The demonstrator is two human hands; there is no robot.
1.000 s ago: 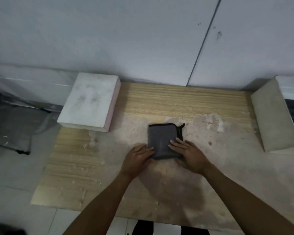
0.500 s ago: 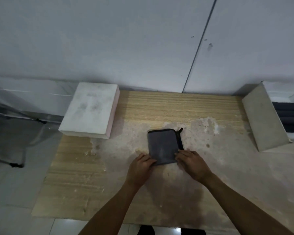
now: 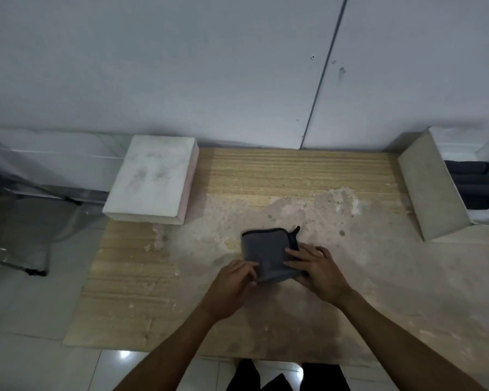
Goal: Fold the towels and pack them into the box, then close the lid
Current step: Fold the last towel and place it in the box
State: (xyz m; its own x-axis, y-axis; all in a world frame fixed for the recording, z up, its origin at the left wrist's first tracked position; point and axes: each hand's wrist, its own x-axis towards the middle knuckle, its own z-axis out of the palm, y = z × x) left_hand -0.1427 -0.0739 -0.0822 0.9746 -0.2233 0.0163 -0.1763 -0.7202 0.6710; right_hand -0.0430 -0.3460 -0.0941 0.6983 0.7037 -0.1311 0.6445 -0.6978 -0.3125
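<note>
A small folded grey towel (image 3: pixel 266 246) with a black hem lies on the worn wooden board (image 3: pixel 266 176); its near edge is lifted off the board. My left hand (image 3: pixel 232 286) pinches the near left corner. My right hand (image 3: pixel 316 269) grips the near right side, fingers over the cloth. At the far right stands the open white box (image 3: pixel 435 190), its side wall facing me, with several rolled dark towels (image 3: pixel 474 184) stacked inside. The white lid (image 3: pixel 153 176) with a pink edge lies flat at the board's back left corner.
A grey wall runs along the back of the board. Pale floor tiles surround it, and a dark metal frame (image 3: pixel 31 266) stands to the left. My dark trousers show at the bottom edge.
Both hands slid from on top of the towel to its near edge, took hold and raised that edge off the board. The head camera tilted, bringing more of the box's inside into sight.
</note>
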